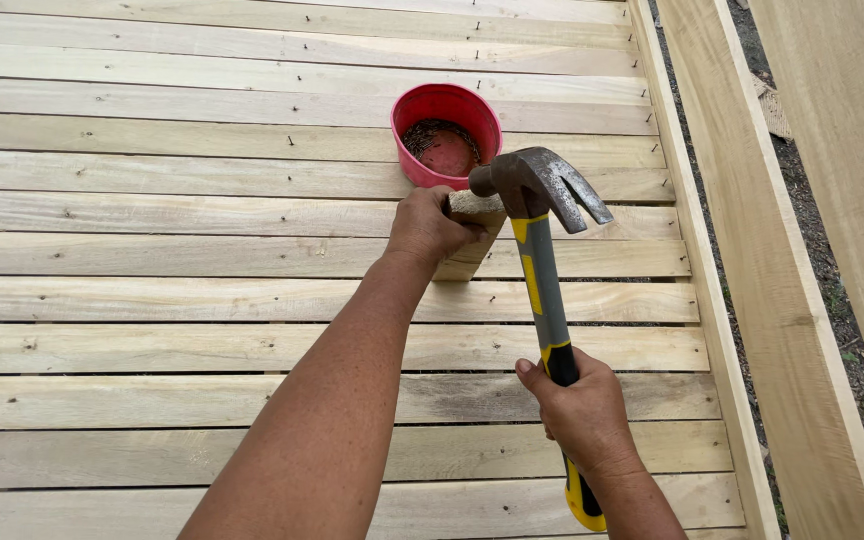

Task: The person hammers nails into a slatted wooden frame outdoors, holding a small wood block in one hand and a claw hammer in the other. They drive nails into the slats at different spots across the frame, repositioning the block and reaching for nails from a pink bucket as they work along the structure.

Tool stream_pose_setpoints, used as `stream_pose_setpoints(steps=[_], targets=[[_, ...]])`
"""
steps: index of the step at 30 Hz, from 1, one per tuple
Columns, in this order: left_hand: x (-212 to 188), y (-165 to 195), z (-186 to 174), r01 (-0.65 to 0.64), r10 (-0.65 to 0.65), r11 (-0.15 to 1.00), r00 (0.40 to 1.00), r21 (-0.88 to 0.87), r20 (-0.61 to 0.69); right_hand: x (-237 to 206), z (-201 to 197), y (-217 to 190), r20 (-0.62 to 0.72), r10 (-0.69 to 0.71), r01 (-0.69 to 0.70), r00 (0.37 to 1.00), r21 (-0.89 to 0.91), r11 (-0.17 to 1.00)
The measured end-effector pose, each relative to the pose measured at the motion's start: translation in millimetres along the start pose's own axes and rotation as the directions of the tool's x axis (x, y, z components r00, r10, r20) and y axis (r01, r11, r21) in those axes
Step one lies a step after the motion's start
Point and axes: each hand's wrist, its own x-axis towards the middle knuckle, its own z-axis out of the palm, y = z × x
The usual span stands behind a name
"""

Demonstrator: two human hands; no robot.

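Note:
My left hand point(430, 226) grips a short upright wooden block point(474, 240) that stands on the plank surface point(152, 300). My right hand point(582, 412) holds a claw hammer by its yellow, grey and black handle point(542, 300). The steel hammer head point(537, 182) sits against the top of the block, claw pointing right. Just behind the block stands a red plastic bowl point(432, 108) with rusty nails in it.
Pale planks run left to right, nailed down with small nail heads showing. A long board on edge point(712, 260) borders the planks on the right. Beyond it lie dark ground and another tall board point(852, 150).

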Motion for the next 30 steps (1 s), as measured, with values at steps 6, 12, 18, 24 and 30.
stream_pose_setpoints(steps=[6, 12, 18, 24, 30], targets=[[1.1, 0.2, 2.9, 0.009, -0.009, 0.999, 1.0, 0.034, 0.004, 2.6, -4.1, 11.1, -0.036, -0.074, 0.073, 0.997, -0.033, 0.997], [1.4, -3.1, 6.2, -0.003, 0.004, 0.997, 1.0, 0.077, -0.008, 10.4, -1.0, 18.6, -0.007, -0.03, 0.029, 1.0, -0.123, 0.992], [5.1, -6.5, 10.9, -0.023, 0.024, 0.996, 1.0, 0.081, -0.011, -2.1, -16.1, 6.7, -0.004, -0.022, 0.022, 1.0, 0.026, 0.999], [6.2, -15.0, 8.4, -0.054, 0.054, 0.997, 0.999, 0.049, -0.005, 9.6, 9.2, 14.7, 0.017, 0.029, -0.027, 0.999, -0.094, 0.995], [1.7, -16.6, 6.1, -0.027, 0.028, 0.996, 1.0, 0.091, -0.01, 21.1, 14.8, 34.2, 0.034, 0.008, -0.006, 0.999, -0.074, 0.997]])
